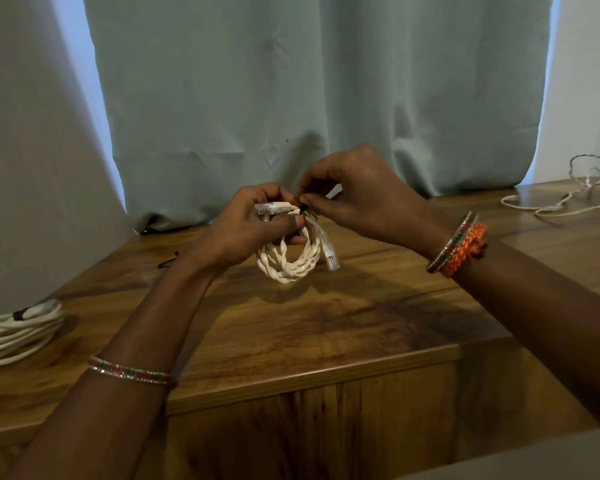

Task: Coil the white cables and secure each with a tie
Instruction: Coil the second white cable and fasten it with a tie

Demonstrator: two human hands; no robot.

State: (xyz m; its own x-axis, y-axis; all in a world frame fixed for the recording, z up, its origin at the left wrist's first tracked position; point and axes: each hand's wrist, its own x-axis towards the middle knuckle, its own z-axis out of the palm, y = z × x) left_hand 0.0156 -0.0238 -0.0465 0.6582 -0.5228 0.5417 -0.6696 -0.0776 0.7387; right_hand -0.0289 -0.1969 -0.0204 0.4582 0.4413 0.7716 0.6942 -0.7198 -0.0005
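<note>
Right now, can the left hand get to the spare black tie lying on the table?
Probably not yet: the left hand is gripping the coiled cable while the right hand works its tie. The black tie lies unobstructed on the table beside that wrist.

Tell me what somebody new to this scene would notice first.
Most striking are the two hands in the middle, held above the wooden table: the left hand grips a coiled white cable while the right hand pinches a small black tie at the coil's top. Next, an already tied cable bundle lies at the left edge, and a loose cable sprawls far right.
</note>
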